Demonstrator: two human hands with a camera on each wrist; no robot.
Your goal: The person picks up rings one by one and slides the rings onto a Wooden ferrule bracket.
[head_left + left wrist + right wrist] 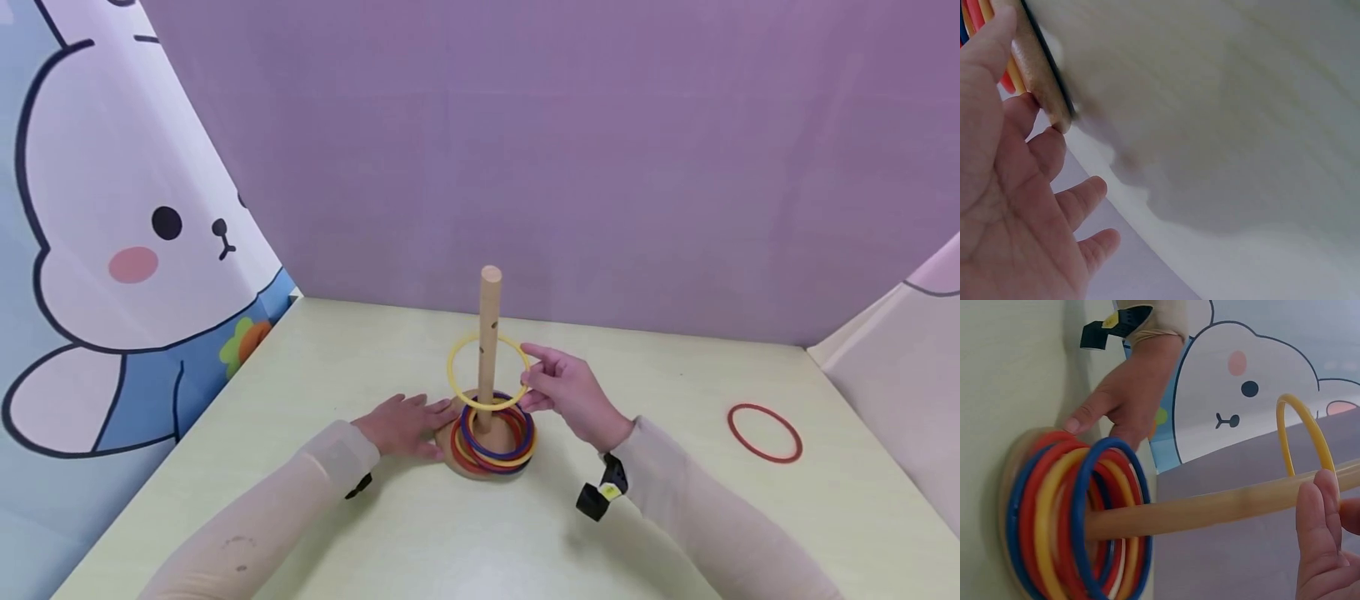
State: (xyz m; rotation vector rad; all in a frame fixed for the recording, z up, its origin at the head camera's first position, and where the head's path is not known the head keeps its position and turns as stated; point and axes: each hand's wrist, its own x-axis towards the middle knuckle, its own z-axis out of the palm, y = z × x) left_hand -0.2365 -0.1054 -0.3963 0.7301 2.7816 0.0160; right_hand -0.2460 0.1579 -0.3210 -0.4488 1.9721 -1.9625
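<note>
A yellow ring (452,382) encircles the upright wooden post (489,308), above the other rings. My right hand (573,396) pinches its right side between thumb and fingers. In the right wrist view the yellow ring (1283,434) stands clear of the stack. Around the foot of the post lie several red, yellow and blue rings (468,433) on a round wooden base (444,442). My left hand (397,425) touches the left edge of this base with thumb and fingertips, its fingers loosely extended. The left wrist view shows fingertips against the base's rim (1038,69).
One red ring (765,455) lies apart on the right side of the pale table (660,533). A purple backdrop (562,167) rises behind the table. Cartoon-printed cloth (97,292) hangs at the left.
</note>
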